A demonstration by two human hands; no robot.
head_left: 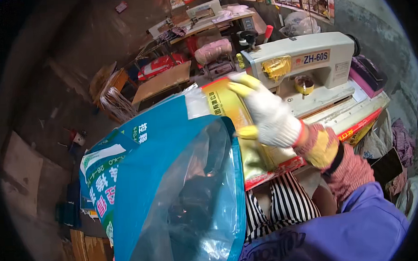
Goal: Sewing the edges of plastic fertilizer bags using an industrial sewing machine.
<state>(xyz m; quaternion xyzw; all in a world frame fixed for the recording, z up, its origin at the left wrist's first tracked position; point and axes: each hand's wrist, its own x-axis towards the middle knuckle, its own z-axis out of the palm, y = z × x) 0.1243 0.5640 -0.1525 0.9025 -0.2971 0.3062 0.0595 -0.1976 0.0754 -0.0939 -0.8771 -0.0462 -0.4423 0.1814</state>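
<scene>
A large teal printed sack [161,115] with a clear plastic liner [198,201] spreads across the left and middle of the view, its mouth facing me. My right hand [269,114] wears a white knitted glove with yellow fingertips. Its fingers are stretched out and apart from the thumb, with nothing between them. The thumb tip lies close to the sack's right rim; whether they touch I cannot tell. Under this hand is a yellow printed sheet [231,101] with red edges, covering the worktable. My left hand does not show; the sack covers much of that side.
A white industrial sewing machine [304,58] stands right of my hand, a small yellow round container [304,84] under its arm. A purple-black box [367,76] sits behind its right end. Farther back are a wooden board [162,81], a pink bundle [213,51] and another sewing machine [203,9].
</scene>
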